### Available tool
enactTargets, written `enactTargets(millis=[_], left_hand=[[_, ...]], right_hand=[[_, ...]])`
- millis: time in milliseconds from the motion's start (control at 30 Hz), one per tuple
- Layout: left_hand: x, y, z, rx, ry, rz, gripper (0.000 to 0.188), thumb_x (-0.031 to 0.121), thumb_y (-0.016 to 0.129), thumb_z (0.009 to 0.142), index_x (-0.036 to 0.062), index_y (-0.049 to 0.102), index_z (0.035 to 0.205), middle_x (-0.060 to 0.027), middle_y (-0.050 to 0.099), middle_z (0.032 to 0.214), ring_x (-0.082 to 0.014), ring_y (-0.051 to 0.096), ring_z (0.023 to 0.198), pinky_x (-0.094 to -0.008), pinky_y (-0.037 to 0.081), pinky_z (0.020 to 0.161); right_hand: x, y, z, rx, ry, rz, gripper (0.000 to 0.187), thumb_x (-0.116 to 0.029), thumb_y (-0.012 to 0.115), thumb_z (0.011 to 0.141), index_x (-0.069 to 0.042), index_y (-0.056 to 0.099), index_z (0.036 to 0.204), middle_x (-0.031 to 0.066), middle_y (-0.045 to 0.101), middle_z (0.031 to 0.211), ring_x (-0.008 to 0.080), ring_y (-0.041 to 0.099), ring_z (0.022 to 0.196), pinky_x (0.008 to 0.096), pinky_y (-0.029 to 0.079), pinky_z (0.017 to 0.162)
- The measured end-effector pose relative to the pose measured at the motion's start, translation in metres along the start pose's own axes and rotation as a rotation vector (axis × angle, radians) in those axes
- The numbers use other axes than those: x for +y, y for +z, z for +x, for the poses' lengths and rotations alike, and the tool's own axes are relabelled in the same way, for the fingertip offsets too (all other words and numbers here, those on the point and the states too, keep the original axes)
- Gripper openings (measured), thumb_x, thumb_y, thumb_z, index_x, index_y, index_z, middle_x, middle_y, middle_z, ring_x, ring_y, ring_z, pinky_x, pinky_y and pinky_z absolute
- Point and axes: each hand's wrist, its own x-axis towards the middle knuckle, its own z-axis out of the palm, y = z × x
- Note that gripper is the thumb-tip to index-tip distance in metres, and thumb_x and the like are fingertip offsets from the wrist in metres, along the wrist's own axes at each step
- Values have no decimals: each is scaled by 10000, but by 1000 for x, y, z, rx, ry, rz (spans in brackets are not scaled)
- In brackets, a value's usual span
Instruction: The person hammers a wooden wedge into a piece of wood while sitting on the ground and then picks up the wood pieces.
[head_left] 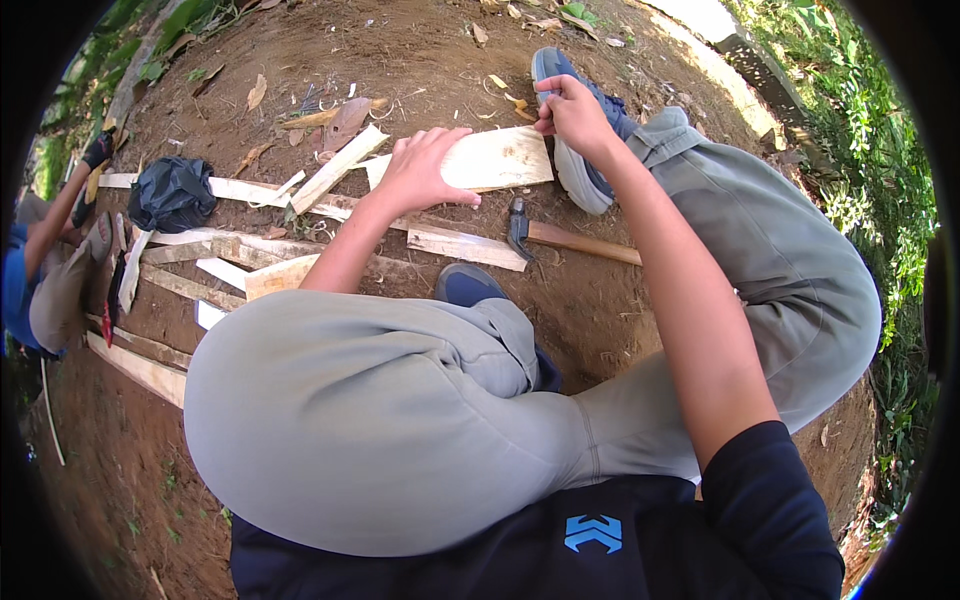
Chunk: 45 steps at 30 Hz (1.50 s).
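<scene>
A pale flat wooden board [502, 160] lies in front of me between my feet. My left hand [428, 172] rests on its left part, fingers stretched out and the thumb apart. Over the board's right end, beside my shoe, my right hand [578, 118] is closed in a pinch. Whatever it may hold is too small to make out. A hammer [582, 241] with a wooden handle and dark metal head lies on the soil just below the board. Next to its head is a short wooden block [465, 246].
Several wooden strips [230, 243] lie across the ground to the left, with a black plastic bag [172, 194] among them. Another person [58, 255] sits at the far left. My blue shoes [580, 140] flank the work spot. Dry leaves [345, 122] litter the brown soil.
</scene>
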Motion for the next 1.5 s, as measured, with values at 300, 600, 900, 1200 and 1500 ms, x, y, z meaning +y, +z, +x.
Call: enactTargets(millis=[300,600,900,1200,1500], left_hand=[[-17,-10,-4,54,-60,-79,1053,480,903,611,157,490,1523,-142,602,1401,-323,548,1321,-470,409,1128],[-54,-76,-21,230,-149,-245,1036,448,908,634,87,500,1516,-169,586,1452,-300,566,1340,-417,447,1143],[-60,-58,-34,180,-57,-75,1012,462,892,619,140,523,1504,-151,620,1417,-331,593,1306,-433,465,1125],[-18,-6,-38,146,30,-66,973,407,895,608,113,538,1464,-140,619,1349,-327,561,1284,-457,430,1101],[-6,5,-32,166,-22,-3,952,354,875,623,133,507,1473,-111,586,1379,-306,538,1305,-436,371,1126]], right_hand=[[-7,-18,3,154,-112,-381,292,-209,515,976,-9,669,1124,67,648,804,188,631,709,381,545,686],[-15,18,-28,-313,-306,-1096,353,-204,734,855,-103,719,1193,201,747,1118,360,700,1118,456,568,953],[-9,23,-8,-279,-370,-1131,320,-316,692,945,-186,721,1236,150,758,1099,350,722,1053,467,579,901],[-3,8,19,-469,-310,-1133,464,-215,777,822,-211,737,1285,164,767,1095,345,723,1062,445,571,922],[-4,8,15,-416,-344,-1171,400,-155,760,787,-182,786,1185,170,772,1034,352,734,1002,446,584,895]])
